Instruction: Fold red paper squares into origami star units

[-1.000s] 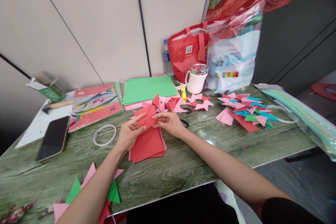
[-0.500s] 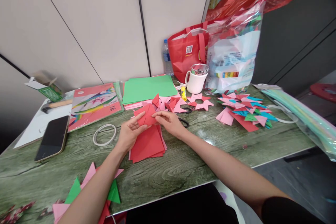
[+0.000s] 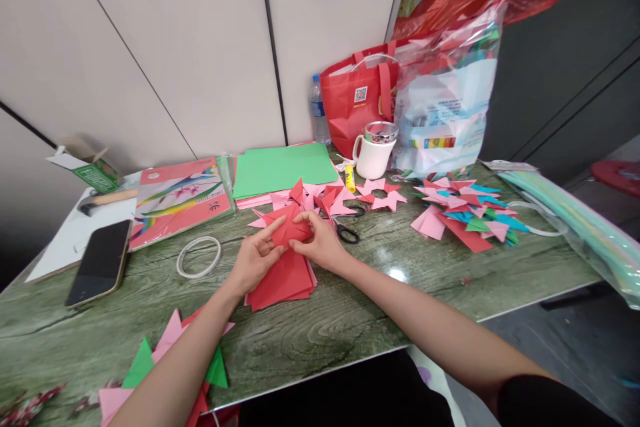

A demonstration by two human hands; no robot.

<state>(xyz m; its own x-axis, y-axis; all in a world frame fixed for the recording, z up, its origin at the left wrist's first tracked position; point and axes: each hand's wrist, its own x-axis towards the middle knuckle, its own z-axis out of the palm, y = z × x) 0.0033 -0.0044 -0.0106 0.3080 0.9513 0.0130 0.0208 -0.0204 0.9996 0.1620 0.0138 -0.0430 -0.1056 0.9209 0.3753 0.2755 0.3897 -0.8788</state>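
Note:
A red sheet of origami paper (image 3: 289, 227), creased and partly folded, is held above the table between both hands. My left hand (image 3: 257, 259) grips its left side between thumb and fingers. On the right side, my right hand (image 3: 320, 242) pinches it with thumb and fingertips. Right below lies a stack of red paper squares (image 3: 283, 280) with some pink edges showing. Folded pink and red paper pieces (image 3: 333, 199) lie just behind the hands. Black-handled scissors (image 3: 349, 232) rest to the right, partly under those pieces.
Left are a white ring (image 3: 199, 257), a phone (image 3: 100, 261), a paper pack (image 3: 183, 200) and a hammer (image 3: 110, 198). Behind stand green sheets (image 3: 285, 170), a glue stick (image 3: 349, 178), a mug (image 3: 374, 155) and bags (image 3: 440, 107). Folded stars (image 3: 465, 207) lie right, another (image 3: 140, 363) front left.
My right hand has shifted its hold, thumb and fingers now spread along the paper's right side. The red paper has turned and moved slightly right, and more of the scissors shows.

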